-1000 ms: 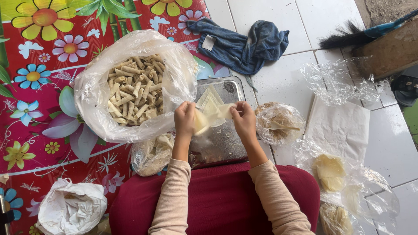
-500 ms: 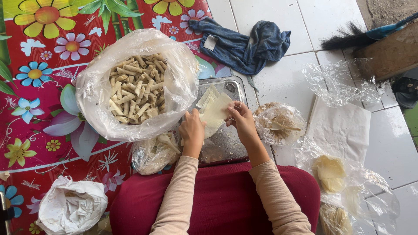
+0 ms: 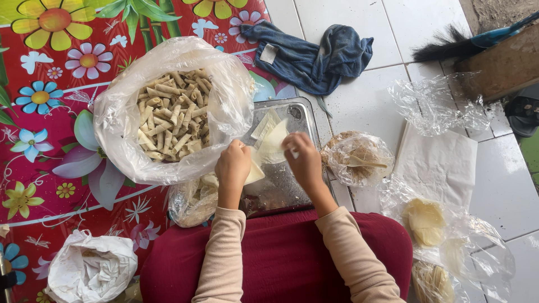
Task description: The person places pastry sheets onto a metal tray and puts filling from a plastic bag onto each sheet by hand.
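You wear a long-sleeved top in pale beige, a close ribbed knit. Its left sleeve (image 3: pixel 224 264) and right sleeve (image 3: pixel 359 264) run down to snug cuffs at the wrists, with soft creases near the elbows. Beyond the cuffs your left hand (image 3: pixel 233 165) and right hand (image 3: pixel 304 163) are bare: no gloves, rings, watch or bracelet show. Between the sleeves and just below them, a dark maroon garment (image 3: pixel 281 252) of plain, smooth cloth covers your lap.
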